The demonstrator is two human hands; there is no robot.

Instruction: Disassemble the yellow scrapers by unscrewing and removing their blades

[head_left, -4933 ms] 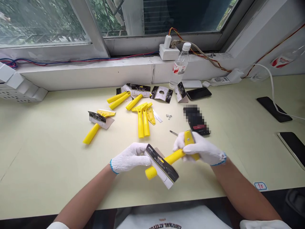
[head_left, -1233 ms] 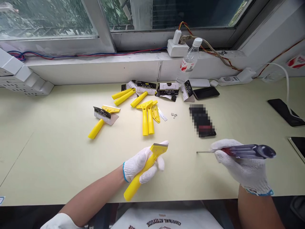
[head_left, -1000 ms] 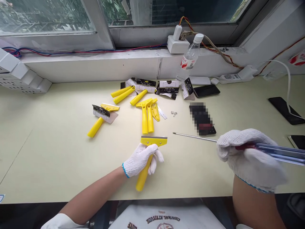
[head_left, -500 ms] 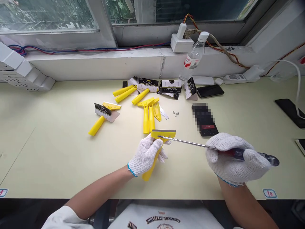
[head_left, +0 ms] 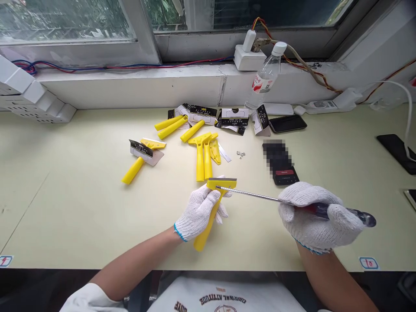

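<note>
In the head view, the yellow scraper (head_left: 209, 208) is gripped by the left hand (head_left: 199, 211) above the table (head_left: 65, 216), head up. The screwdriver (head_left: 260, 198), clasped in the right hand (head_left: 316, 216), has been swung in since a second ago; its tip now meets the scraper's head, so screw work is judged underway.

Yellow scraper (head_left: 208, 212) held upright, blade end up, long screwdriver (head_left: 260, 198) tip at its head.

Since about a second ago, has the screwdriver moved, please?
Yes. The screwdriver in the right hand swung left, away from the blurred phone; its tip now touches the held scraper.
</note>
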